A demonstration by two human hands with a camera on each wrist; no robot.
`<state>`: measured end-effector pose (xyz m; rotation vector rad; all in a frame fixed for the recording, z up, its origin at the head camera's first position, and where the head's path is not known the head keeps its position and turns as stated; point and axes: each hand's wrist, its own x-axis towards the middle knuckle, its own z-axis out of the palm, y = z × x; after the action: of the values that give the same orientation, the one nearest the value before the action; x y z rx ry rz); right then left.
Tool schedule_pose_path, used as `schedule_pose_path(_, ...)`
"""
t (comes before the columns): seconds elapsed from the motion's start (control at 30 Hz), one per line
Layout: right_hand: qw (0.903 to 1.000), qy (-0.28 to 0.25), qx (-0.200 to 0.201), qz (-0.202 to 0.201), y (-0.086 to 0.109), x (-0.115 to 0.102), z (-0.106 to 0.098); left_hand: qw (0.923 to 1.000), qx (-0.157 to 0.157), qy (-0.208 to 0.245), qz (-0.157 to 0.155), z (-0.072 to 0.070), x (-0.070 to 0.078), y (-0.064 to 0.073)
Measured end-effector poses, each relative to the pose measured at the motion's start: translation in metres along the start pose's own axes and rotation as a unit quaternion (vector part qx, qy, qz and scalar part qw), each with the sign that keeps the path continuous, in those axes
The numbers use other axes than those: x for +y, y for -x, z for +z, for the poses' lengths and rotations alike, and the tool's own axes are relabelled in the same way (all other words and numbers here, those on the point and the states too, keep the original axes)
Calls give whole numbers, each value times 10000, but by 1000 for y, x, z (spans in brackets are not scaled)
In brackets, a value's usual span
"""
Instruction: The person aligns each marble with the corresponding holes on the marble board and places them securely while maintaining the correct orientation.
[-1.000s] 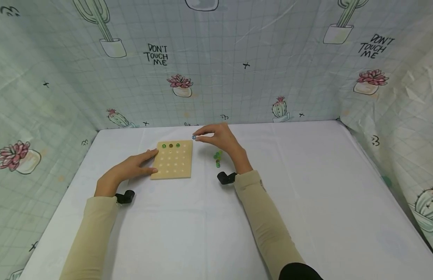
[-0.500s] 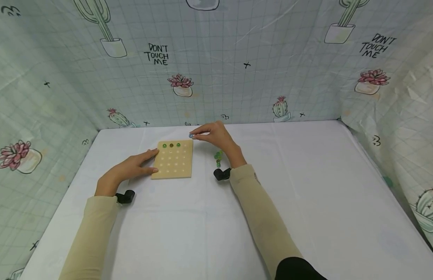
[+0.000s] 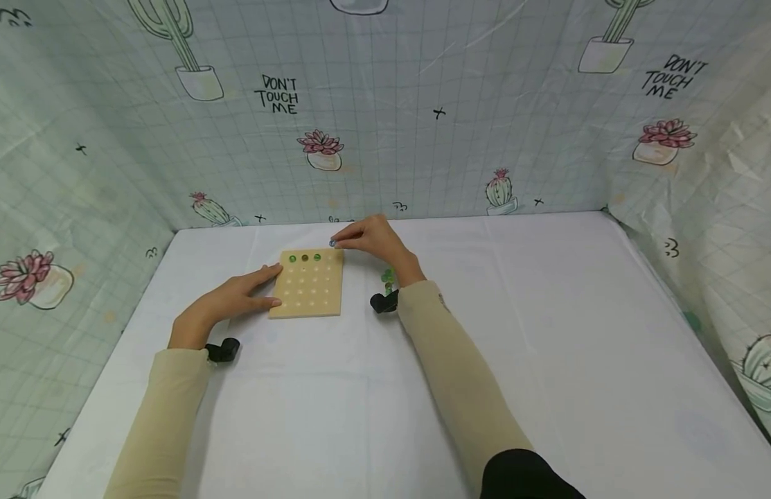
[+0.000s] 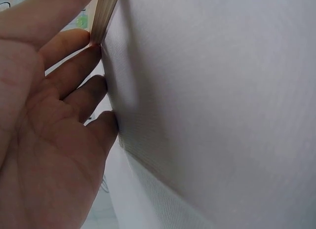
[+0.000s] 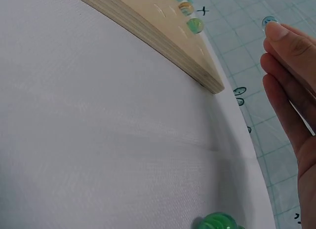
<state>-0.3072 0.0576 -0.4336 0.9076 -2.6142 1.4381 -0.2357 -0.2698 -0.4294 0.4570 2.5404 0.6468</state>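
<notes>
A square wooden board (image 3: 305,285) with rows of round hollows lies on the white table. Three marbles, green, amber and green, sit in its far row, the middle one an amber marble (image 3: 305,258). My left hand (image 3: 232,301) rests at the board's left edge, thumb and fingertips touching it, fingers fairly straight. Between the thumb and fingertips of my right hand (image 3: 375,242) is a clear blue marble (image 5: 269,22), pinched above the board's far right corner. In the right wrist view the board's layered side (image 5: 163,49) shows.
Several loose green marbles (image 3: 388,276) lie on the table right of the board, partly hidden by my right wrist. One green marble (image 5: 218,221) shows near in the right wrist view. A patterned cloth (image 3: 385,118) hangs behind the table (image 3: 578,333).
My right hand has moved left with the blue marble, from beside the board's far right corner to above its far edge. The left hand keeps its place on the board.
</notes>
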Motion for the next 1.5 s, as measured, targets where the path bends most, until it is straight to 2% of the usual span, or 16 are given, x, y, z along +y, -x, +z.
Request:
schedule_pose_path(0.23,9973,-181,-330,627,-2,6,10,10000,-32,-40,-82,-1,1,-1)
schedule_pose_path(0.37,9957,-131,-442,809,-3,12,17,9999,-38,-56,-113,-1,2,-1)
schedule_pose_path(0.73,9961,219,-490,699,-8,9,24,9999,-36,-35,-114,-3,4,2)
schedule_pose_path(0.9,9951,303,-463,815,-7,6,25,10000,-17,36,-62,-3,4,3)
schedule_pose_path(1.03,9944,409,-507,834,-5,3,24,9999,16,59,-135,-1,3,3)
schedule_pose_path(1.2,9934,452,-647,829,-3,1,21,9997,58,63,-219,1,4,2)
schedule_pose_path(1.5,9941,451,-710,688,1,2,7,9999,74,35,-146,2,4,2)
